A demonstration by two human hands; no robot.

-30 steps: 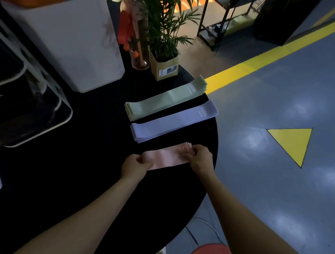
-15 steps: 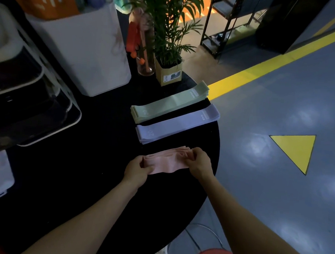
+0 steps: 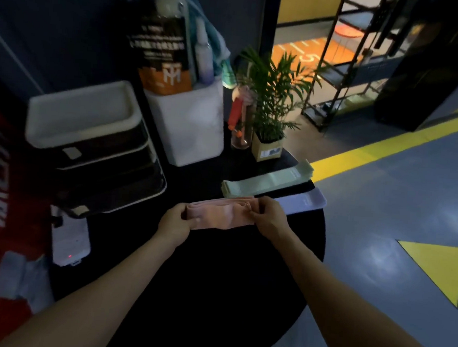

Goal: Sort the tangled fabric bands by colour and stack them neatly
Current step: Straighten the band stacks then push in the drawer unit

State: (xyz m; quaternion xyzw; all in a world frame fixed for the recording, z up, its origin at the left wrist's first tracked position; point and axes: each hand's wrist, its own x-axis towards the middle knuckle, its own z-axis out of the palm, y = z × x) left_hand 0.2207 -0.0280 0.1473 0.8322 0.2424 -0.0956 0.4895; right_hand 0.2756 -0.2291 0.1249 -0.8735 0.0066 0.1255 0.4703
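Head view, the only one. A bundle of pale pink flat fabric bands (image 3: 221, 215) is held lifted just above the round black table (image 3: 215, 293), near its far half. One end is gripped by the left hand (image 3: 173, 225), fingers curled round it; the other end is pinched by the right hand (image 3: 269, 218), thumb and fingertips closed on the fabric. Neither hand is spread.

Key relation: the bundle's long axis runs roughly 9-to-3 o'clock, tilted slightly up toward 2, spanning straight between the two grips. Both hands are equally on it, so neither is nearer. The fabric is seen to sag and wrinkle in the middle, so it is judged not yet squared.

At 12 o'clock from the bundle, a stack of pale green flat fabric bands (image 3: 267, 179) lies on the table. At 2 o'clock, a stack of lilac flat fabric bands (image 3: 305, 202) lies beside it, its near end hidden behind the right hand. Both stacks run parallel to the pink axis.

Judgement: green and lilac are sorted; pink is the last pile. The free spot is the bare table at 6 o'clock of the lilac stack, directly under the bundle. Lowering with the axis kept parallel is what the set-down turns on. Risk: layers fanning out once the ends are let go.
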